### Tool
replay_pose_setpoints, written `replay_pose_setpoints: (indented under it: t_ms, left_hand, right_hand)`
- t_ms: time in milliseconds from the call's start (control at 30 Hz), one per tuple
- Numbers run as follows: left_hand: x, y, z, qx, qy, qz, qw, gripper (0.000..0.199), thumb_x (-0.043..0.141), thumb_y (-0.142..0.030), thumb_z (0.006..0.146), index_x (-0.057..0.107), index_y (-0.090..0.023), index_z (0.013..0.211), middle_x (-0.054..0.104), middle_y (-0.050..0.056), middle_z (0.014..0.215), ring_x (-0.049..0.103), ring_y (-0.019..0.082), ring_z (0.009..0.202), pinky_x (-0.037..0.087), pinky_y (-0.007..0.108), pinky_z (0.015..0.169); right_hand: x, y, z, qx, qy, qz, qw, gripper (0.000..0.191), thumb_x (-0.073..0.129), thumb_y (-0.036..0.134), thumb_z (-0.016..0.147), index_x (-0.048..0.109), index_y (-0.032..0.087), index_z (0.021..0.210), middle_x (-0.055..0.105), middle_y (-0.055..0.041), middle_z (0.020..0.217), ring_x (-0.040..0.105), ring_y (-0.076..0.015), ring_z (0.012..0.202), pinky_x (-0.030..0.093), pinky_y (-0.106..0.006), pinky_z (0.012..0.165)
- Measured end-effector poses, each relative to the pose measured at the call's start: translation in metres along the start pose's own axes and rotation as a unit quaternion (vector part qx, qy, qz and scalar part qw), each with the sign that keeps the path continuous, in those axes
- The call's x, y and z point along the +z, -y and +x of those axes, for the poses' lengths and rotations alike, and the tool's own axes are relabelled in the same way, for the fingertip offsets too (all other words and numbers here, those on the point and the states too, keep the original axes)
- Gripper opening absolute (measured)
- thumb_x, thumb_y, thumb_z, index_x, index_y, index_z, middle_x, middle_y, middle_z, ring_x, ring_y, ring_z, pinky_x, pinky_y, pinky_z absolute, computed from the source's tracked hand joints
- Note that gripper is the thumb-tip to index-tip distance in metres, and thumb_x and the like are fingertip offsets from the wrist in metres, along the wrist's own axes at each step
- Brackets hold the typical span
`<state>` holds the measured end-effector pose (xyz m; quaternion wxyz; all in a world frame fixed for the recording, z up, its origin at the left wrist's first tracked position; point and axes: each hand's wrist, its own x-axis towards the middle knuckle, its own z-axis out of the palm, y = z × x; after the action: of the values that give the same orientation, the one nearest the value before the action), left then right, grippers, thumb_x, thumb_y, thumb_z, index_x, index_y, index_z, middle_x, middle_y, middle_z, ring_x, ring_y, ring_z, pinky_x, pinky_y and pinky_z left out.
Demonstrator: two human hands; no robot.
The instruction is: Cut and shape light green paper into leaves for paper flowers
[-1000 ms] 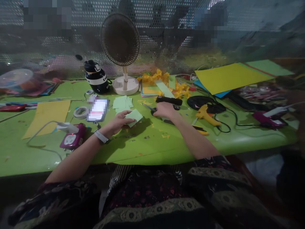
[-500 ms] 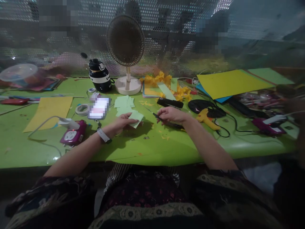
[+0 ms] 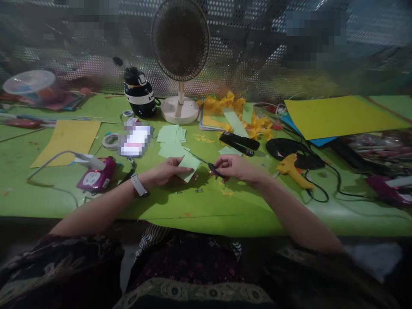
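Observation:
Pinched in my left hand [image 3: 165, 171] is a small light green paper piece [image 3: 188, 167], held over the table. My right hand [image 3: 234, 167] is closed on black-handled scissors [image 3: 215, 169], whose blades point left to the top edge of that paper. Just beyond my left hand lie more light green paper pieces [image 3: 170, 135], some stacked. A black stapler [image 3: 240, 143] rests past my right hand, with a green paper piece [image 3: 230, 151] beside it.
A white fan [image 3: 180, 109] and a dark bottle [image 3: 140, 94] stand at the back. Yellow paper flowers [image 3: 225, 103] lie beside them. At right are a yellow glue gun [image 3: 294, 171] and yellow sheets [image 3: 341, 116]; at left, a phone [image 3: 137, 140], tape [image 3: 111, 141] and a purple power adapter [image 3: 96, 176].
The scissors have swung round and their blades now reach the held paper. My right hand has moved off the stapler area, uncovering a green paper piece. The camera view has shifted.

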<state>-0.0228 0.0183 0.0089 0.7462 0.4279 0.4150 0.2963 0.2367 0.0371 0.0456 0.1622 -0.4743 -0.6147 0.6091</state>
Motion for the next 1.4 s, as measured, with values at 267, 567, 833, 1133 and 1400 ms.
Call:
replay_pose_setpoints:
  t_ms: [267,567,833,1133,1400]
  left_hand:
    - [0.002,0.004,0.003,-0.022,0.002,-0.011,1.0,0.02,0.084,-0.023,0.072,0.073,-0.014,0.087,0.076,0.007,0.078,0.068,0.014,0.058,0.057,0.024,0.052]
    - [0.003,0.001,0.0,-0.002,-0.043,0.022,0.999,0.014,0.081,-0.027,0.076,0.076,-0.015,0.083,0.075,0.008,0.075,0.064,0.014,0.055,0.053,0.025,0.051]
    - [0.002,-0.003,-0.001,0.008,-0.048,0.01,0.999,0.023,0.082,-0.03,0.076,0.074,-0.012,0.088,0.077,0.009,0.081,0.067,0.013,0.062,0.055,0.023,0.057]
    - [0.0,-0.003,-0.002,0.031,-0.065,0.012,0.997,0.025,0.082,-0.031,0.076,0.073,-0.01,0.086,0.076,0.007,0.08,0.064,0.011,0.059,0.052,0.023,0.055]
    - [0.001,-0.002,-0.001,0.026,-0.048,0.026,0.998,0.018,0.081,-0.028,0.076,0.075,-0.013,0.084,0.075,0.005,0.076,0.063,0.009,0.058,0.05,0.021,0.055]
  right_hand:
    - [0.001,-0.013,0.003,0.035,0.026,-0.014,0.999,0.027,0.081,0.03,0.074,0.06,0.016,0.084,0.069,-0.0026,0.073,0.061,-0.0105,0.055,0.053,-0.025,0.053]
    - [0.001,-0.02,-0.005,0.046,0.041,-0.002,0.998,0.031,0.082,0.035,0.071,0.064,0.016,0.087,0.068,-0.0027,0.076,0.062,-0.0115,0.059,0.053,-0.027,0.054]
    - [0.003,-0.012,-0.009,0.053,0.045,-0.015,0.997,0.044,0.087,0.045,0.064,0.061,0.015,0.084,0.066,-0.0014,0.073,0.06,-0.01,0.057,0.051,-0.024,0.052]
    - [0.005,-0.01,-0.011,0.068,0.072,-0.042,0.994,0.049,0.085,0.052,0.065,0.058,0.017,0.086,0.063,-0.0002,0.072,0.058,-0.0102,0.055,0.049,-0.025,0.051]
    - [0.012,-0.013,-0.012,0.052,0.082,-0.037,0.995,0.048,0.084,0.051,0.067,0.055,0.018,0.087,0.059,0.0018,0.071,0.055,-0.01,0.06,0.048,-0.024,0.053]
